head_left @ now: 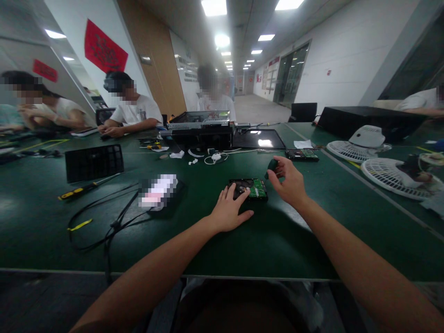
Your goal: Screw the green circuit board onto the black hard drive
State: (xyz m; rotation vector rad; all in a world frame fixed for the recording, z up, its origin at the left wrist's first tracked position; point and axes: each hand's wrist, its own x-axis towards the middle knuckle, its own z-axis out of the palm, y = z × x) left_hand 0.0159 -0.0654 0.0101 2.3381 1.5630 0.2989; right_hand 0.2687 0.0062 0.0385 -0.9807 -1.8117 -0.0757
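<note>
A hard drive (257,188) lies on the green table with its green circuit board facing up. My left hand (229,210) rests over its left part, fingers spread and touching it, thumb out along the near side. Part of the drive is hidden under those fingers. Just beyond the drive's right end, my right hand (287,181) is raised above the table. Its thumb and fingers are closed around a small, rounded dark green object (272,166), whose kind I cannot make out.
Left are a phone (158,190) with a lit screen, black cables (116,225), a yellow-black screwdriver (81,188) and a black panel (94,163). Another circuit-board device (301,155) lies back right, near white fan grilles (395,175). Several people sit around the table (222,254).
</note>
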